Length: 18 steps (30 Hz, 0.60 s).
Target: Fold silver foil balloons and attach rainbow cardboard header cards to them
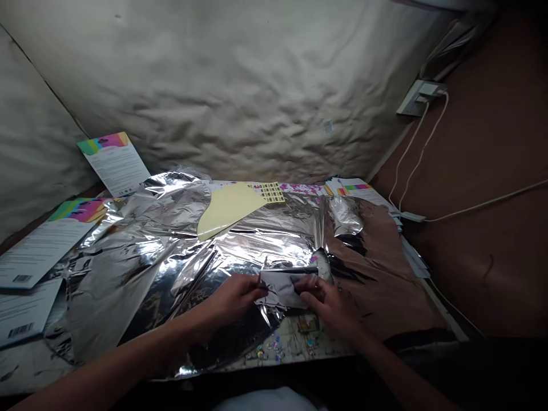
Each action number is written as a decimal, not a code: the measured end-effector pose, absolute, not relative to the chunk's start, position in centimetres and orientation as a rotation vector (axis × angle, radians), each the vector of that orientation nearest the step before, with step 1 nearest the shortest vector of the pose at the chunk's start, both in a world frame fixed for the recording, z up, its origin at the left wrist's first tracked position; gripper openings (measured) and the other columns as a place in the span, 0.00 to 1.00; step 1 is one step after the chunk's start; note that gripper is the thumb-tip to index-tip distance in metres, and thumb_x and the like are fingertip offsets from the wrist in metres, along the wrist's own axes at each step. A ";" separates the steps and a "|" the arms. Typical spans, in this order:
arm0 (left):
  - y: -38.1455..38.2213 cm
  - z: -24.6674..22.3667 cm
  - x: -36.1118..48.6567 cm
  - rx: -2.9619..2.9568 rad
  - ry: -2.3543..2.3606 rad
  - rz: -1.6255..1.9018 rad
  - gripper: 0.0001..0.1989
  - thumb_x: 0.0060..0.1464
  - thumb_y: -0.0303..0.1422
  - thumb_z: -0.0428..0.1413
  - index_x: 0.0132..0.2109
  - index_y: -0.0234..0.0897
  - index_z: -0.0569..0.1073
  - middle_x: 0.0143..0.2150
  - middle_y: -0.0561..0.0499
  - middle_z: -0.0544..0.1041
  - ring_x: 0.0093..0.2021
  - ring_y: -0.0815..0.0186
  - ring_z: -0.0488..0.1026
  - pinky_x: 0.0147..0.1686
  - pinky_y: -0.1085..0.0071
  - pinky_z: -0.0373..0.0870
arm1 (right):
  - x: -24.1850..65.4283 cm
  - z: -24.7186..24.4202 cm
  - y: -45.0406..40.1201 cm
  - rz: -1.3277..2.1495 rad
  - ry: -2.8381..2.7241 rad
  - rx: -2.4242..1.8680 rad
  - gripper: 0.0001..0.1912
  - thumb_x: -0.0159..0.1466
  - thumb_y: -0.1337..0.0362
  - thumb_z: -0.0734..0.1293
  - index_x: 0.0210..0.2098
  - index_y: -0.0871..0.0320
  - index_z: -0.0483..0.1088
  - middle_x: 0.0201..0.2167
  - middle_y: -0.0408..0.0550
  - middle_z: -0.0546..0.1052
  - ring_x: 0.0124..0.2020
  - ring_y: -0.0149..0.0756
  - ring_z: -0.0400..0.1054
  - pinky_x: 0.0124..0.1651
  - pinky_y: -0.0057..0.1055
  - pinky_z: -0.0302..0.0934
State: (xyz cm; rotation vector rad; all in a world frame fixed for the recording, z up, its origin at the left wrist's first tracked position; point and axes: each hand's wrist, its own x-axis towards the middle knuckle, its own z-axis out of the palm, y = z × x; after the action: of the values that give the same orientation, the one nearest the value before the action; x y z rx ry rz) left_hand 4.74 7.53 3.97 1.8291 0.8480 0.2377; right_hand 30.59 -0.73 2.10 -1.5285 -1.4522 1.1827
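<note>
- The left hand (233, 297) and right hand (325, 302) are both closed in a pinch on opposite ends of a folded piece of silver foil (282, 288), directly in front of the person.
- The foil looks light, soft and slippery, and likely to crease; its folded edges offer the firmest hold.
- Beneath and around the hands, a crumpled silver foil sheet (128, 268) covers much of the table (299, 345), with brown paper (377, 268) to the right.
- Ahead of the hands lie a pale yellow backing sheet (226, 211) and a small sticker sheet (269, 192).
- Farther left are printed cards (115, 162) with rainbow headers and barcodes; their small print is unreadable.
</note>
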 end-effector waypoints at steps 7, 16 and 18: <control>8.1 3.6 5.8 1.551 1.028 0.390 0.24 0.56 0.54 0.52 0.36 0.35 0.74 0.25 0.54 0.69 0.22 0.70 0.61 0.22 0.73 0.54 | 30.0 2.4 2.2 1.225 -1.414 -1.684 0.19 0.61 0.50 0.67 0.27 0.61 0.72 0.23 0.43 0.71 0.26 0.33 0.63 0.28 0.28 0.53; 9.4 3.7 5.9 1.871 1.227 0.401 0.21 0.55 0.50 0.57 0.44 0.36 0.71 0.28 0.50 0.75 0.25 0.64 0.71 0.26 0.69 0.65 | 30.5 0.6 3.0 1.194 -1.398 -1.832 0.21 0.57 0.49 0.69 0.21 0.59 0.65 0.18 0.37 0.61 0.22 0.27 0.53 0.24 0.26 0.43; 9.1 4.3 6.2 2.231 1.242 0.559 0.24 0.57 0.45 0.56 0.55 0.36 0.67 0.43 0.42 0.77 0.39 0.56 0.76 0.38 0.62 0.70 | 30.4 0.6 3.1 1.158 -1.424 -1.855 0.21 0.57 0.49 0.69 0.20 0.59 0.65 0.18 0.37 0.60 0.21 0.27 0.52 0.24 0.26 0.42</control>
State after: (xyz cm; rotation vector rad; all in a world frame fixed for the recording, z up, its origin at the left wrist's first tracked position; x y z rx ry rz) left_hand 6.23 9.05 4.26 2.2313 1.2416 0.5592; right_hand 30.44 3.07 0.57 -1.8555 -1.4238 1.1579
